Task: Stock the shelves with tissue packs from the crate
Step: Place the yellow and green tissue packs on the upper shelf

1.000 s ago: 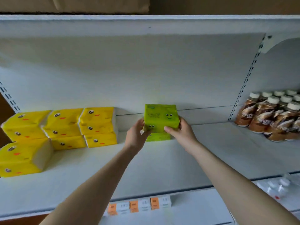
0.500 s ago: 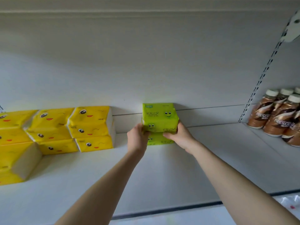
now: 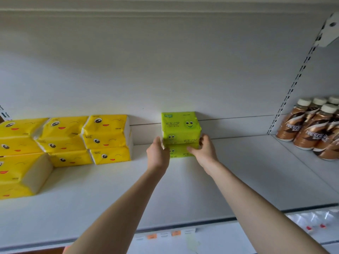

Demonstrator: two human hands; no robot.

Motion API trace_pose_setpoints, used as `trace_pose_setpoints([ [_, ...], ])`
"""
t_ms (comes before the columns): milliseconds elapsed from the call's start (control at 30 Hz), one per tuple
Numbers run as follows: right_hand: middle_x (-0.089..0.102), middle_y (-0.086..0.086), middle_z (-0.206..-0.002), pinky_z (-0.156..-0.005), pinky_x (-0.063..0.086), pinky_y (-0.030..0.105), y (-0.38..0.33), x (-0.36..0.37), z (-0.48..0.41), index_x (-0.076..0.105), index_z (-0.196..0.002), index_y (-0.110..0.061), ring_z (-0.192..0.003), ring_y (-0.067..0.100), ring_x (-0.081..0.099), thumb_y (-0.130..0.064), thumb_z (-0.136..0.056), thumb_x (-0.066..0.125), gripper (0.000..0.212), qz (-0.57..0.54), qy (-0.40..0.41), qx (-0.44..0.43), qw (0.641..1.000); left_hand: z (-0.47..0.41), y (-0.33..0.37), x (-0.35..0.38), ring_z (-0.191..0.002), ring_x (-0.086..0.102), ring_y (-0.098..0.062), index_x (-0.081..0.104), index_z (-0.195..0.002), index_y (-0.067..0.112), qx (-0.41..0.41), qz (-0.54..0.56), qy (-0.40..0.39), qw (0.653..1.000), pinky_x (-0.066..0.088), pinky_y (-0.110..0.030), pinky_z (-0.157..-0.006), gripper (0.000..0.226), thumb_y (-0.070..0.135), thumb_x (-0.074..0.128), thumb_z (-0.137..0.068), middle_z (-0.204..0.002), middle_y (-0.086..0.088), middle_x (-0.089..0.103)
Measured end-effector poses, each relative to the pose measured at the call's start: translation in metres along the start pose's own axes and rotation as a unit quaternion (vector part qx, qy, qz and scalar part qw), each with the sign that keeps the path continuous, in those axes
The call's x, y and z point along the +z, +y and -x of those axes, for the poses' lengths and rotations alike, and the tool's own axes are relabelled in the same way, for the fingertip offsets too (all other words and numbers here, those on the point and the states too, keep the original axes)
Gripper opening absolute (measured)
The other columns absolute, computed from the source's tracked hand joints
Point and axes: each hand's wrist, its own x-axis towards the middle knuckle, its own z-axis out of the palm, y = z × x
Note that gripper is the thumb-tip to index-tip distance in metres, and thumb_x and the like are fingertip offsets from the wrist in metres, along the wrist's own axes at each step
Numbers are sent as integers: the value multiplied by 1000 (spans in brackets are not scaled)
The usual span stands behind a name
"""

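A green tissue pack point(image 3: 180, 128) with smiley faces sits on top of a second green pack point(image 3: 180, 153) at the back of the white shelf point(image 3: 238, 171), against the rear wall. My left hand point(image 3: 158, 154) grips the left end of the top pack, and my right hand point(image 3: 205, 151) grips its right end, fingers curled over the front edge. Both hands partly cover the lower pack. The crate is out of view.
Several yellow tissue packs point(image 3: 108, 138) with cartoon faces are stacked on the shelf's left half. Brown coffee bottles point(image 3: 311, 129) stand at the right behind a slotted upright point(image 3: 293, 83). Price labels point(image 3: 165, 235) line the shelf's front edge.
The top green pack has been lowered onto the lower one and pushed back to the wall. Both hands stayed on its ends.
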Motion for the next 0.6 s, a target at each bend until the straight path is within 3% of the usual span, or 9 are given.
trace_pose_setpoints([
  [67,47,14,-138,-105,37,35,-1,1,15,36,-136,-2,-124,25,48,-8,-79,71,67,-51,40,51,997,8,-2,-6,-104,52,-38,51,-105,-5,-14,-4,-4,1000,34,-29,-72,19,4,48,-89,-104,-21,60],
  [133,51,11,-131,-98,37,30,-4,4,34,38,-135,1,-116,20,51,-6,-82,67,61,-86,60,87,991,19,-3,-15,-115,50,-37,47,-121,-9,-13,-17,-3,1000,37,-34,-89,35,8,48,-90,-121,-25,57],
  [200,58,8,-125,-83,39,24,-10,13,57,49,-125,2,-103,17,54,-5,-82,66,47,-96,57,83,990,34,-4,-27,-115,51,-35,47,-126,-6,-9,0,0,1000,38,-33,-91,38,11,49,-91,-125,-24,56],
  [267,60,12,-123,-77,37,20,-20,28,81,53,-120,2,-104,21,57,-6,-82,66,41,-109,43,75,990,50,-7,-44,-116,53,-29,47,-130,0,-14,33,6,999,38,-27,-91,40,14,51,-93,-127,-18,57],
  [333,60,13,-120,-73,39,21,-34,48,108,53,-120,0,-103,24,57,-8,-84,63,38,-121,19,63,990,68,-15,-66,-114,55,-25,50,-129,2,-23,71,20,997,36,-19,-85,38,15,52,-93,-125,-14,59],
  [400,61,10,-115,-82,42,26,-49,72,138,53,-122,-3,-99,19,56,-13,-86,62,39,-128,-14,55,990,88,-29,-95,-110,58,-23,54,-125,3,-39,113,37,992,36,-16,-80,35,16,52,-92,-118,-12,63],
  [500,65,7,-102,-90,47,34,-64,117,188,59,-111,-7,-99,20,61,-18,-87,60,26,-117,-82,37,989,120,-69,-147,-103,61,-28,59,-116,4,-79,179,69,978,48,-32,-91,28,16,53,-92,-108,-14,67],
  [600,64,2,-80,-80,49,32,-74,170,250,61,-87,-13,-83,17,61,-17,-87,59,4,-105,-165,21,980,158,-125,-207,-99,63,-26,62,-106,7,-132,225,101,960,51,-44,-91,20,15,53,-90,-101,-15,67],
])
